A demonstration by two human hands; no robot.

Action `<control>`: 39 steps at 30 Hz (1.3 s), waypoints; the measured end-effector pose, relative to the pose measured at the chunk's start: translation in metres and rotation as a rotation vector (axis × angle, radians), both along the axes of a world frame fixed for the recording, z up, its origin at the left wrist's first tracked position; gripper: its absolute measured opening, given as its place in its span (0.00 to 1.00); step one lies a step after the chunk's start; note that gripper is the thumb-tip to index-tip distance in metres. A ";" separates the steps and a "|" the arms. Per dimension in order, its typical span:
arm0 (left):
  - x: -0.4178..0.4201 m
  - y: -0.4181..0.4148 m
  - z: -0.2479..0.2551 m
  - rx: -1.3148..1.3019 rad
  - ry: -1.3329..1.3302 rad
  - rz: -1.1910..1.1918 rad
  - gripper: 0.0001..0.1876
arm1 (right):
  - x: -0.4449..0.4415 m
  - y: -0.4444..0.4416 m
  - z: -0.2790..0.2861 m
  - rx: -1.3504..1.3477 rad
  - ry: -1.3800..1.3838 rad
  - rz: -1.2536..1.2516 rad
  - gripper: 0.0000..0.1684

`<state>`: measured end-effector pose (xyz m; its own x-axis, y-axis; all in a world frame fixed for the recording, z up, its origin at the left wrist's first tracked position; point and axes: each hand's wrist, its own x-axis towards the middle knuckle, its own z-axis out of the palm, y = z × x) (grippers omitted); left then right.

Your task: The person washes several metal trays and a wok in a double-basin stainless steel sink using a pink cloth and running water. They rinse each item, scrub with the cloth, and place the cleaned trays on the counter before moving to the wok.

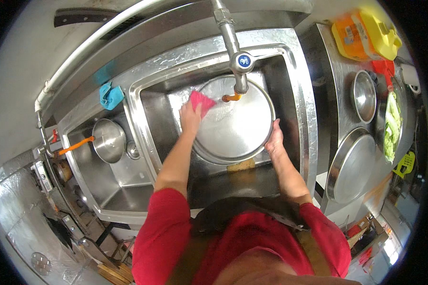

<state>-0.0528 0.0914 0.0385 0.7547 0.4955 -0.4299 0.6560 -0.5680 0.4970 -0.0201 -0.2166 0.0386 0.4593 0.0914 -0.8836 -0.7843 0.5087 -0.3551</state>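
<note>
In the larger basin of a stainless steel sink (142,117) lies a large round metal tray (235,131). My left hand (190,119) holds a pink cloth (202,103) against the tray's upper left part. The fingers of my right hand (275,137) grip the tray's right rim, the thumb near its edge. Above the tray hangs a metal faucet (240,76) with an orange spout tip (232,98); the tray's surface looks wet near it. A yellowish-brown thing (240,166), partly hidden by the tray, shows below its lower rim.
A metal bowl (108,140) sits in the smaller left basin under an orange tube (75,145). A blue cloth (111,96) lies on the sink's back ledge. On the right counter are a round pan (355,167), a bowl (364,96), green leaves (392,128) and a yellow jug (365,35).
</note>
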 end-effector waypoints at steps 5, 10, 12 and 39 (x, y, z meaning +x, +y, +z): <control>-0.112 -0.110 0.024 0.207 -0.103 -0.053 0.31 | -0.008 0.005 -0.016 0.080 0.031 -0.044 0.38; -0.110 -0.156 0.050 0.338 -0.259 -0.757 0.30 | -0.021 0.038 0.009 0.242 0.001 0.012 0.37; -0.071 -0.154 0.053 0.305 -0.312 -0.735 0.27 | -0.026 0.030 -0.004 0.316 -0.108 0.096 0.40; -0.093 -0.031 0.062 -0.800 -0.615 1.248 0.30 | 0.005 0.028 -0.029 0.154 -0.152 0.044 0.49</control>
